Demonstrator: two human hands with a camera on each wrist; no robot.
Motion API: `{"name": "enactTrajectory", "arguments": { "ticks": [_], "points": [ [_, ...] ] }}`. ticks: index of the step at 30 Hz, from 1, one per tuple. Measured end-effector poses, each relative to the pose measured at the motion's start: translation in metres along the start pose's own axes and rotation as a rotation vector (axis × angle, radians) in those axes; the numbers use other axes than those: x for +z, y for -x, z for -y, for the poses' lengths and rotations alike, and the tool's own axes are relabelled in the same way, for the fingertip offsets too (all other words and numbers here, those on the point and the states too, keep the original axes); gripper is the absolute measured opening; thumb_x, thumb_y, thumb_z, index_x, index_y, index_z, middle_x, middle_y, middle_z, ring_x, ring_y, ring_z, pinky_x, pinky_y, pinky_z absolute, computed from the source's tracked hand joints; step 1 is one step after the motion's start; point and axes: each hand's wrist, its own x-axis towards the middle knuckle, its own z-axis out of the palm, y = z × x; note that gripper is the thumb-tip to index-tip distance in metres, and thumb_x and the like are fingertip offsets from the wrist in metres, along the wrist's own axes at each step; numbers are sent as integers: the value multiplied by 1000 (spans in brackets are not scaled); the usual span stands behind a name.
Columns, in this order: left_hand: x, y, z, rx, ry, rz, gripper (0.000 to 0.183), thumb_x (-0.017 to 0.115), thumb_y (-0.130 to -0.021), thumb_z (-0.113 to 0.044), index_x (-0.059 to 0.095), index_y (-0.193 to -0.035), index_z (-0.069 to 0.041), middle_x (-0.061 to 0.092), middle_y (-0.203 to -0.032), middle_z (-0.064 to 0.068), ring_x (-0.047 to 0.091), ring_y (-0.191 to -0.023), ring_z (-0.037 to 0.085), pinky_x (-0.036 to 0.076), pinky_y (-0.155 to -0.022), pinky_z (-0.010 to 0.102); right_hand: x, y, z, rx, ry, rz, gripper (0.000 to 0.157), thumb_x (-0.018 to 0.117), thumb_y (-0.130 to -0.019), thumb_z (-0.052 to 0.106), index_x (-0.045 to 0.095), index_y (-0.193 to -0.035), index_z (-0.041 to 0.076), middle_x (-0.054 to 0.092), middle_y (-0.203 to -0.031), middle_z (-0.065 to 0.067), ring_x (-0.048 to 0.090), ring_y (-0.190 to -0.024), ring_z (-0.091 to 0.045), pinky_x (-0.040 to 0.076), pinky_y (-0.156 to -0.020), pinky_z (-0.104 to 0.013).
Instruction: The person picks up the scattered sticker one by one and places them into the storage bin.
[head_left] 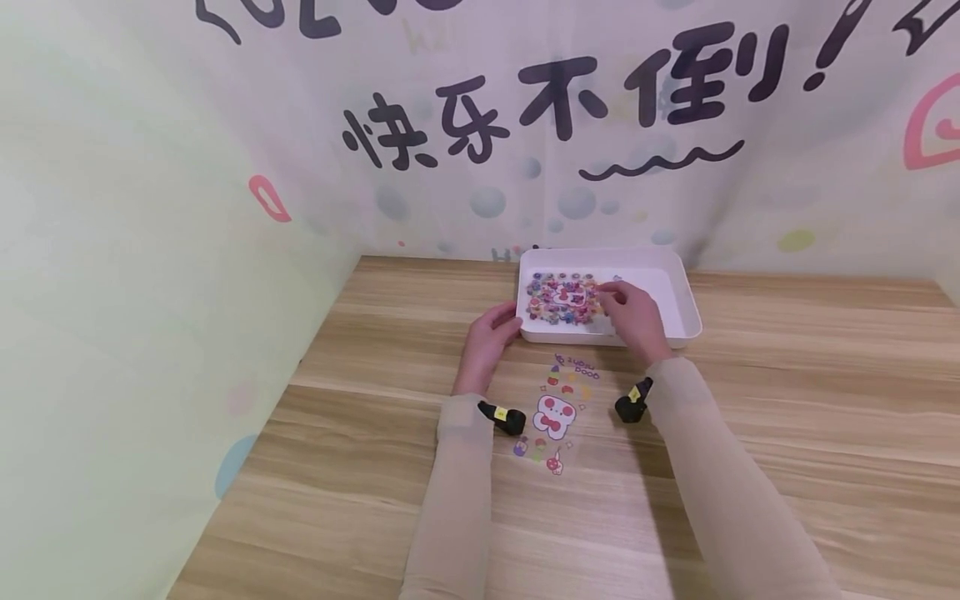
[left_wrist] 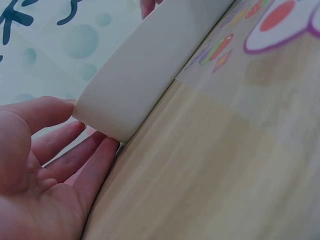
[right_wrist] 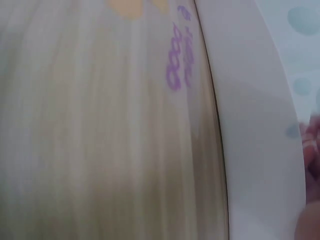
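A white tray (head_left: 609, 340) stands on the wooden table against the back wall. Inside its left half lies a cluster of small, many-coloured pieces (head_left: 551, 315), too small to identify, around a white cartoon figure (head_left: 567, 296). My left hand (head_left: 487, 337) is at the tray's near left corner; in the left wrist view its thumb and fingertips touch the outer wall, the fingers mostly straight. My right hand (head_left: 633, 315) reaches over the tray's front wall, with bent fingers at the right edge of the cluster. Whether it pinches a piece is hidden. The right wrist view barely catches its fingers.
On the table between my forearms is a clear-backed cartoon sticker print (head_left: 555, 417) with a white figure and small fruit. Black wrist devices (head_left: 510, 420) sit at both cuffs. A printed cloth backdrop (head_left: 487, 200) rises behind the tray, with another pale wall on the left.
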Motion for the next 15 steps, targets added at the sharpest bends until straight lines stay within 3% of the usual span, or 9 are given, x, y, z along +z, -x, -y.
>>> {"name": "enactTrajectory", "arguments": {
  "ticks": [6, 15],
  "points": [
    [-1, 0, 1, -1, 4, 0, 39, 60, -86, -22, 53, -123, -17, 54, -119, -3, 53, -104, 7, 47, -85, 22, -4, 3, -2, -102, 3, 125, 53, 47, -86, 53, 53, -121, 15, 57, -95, -11, 49, -79, -24, 45, -65, -33],
    [0, 1, -2, 10, 20, 9, 39, 61, -85, -21, 53, -123, -17, 54, -122, 0, 52, -105, 9, 47, -85, 22, -11, 11, -2, -181, 20, 171, 41, 49, -86, 48, 56, -115, 19, 57, -92, -6, 50, -83, -22, 46, -73, -35]
  ]
}}
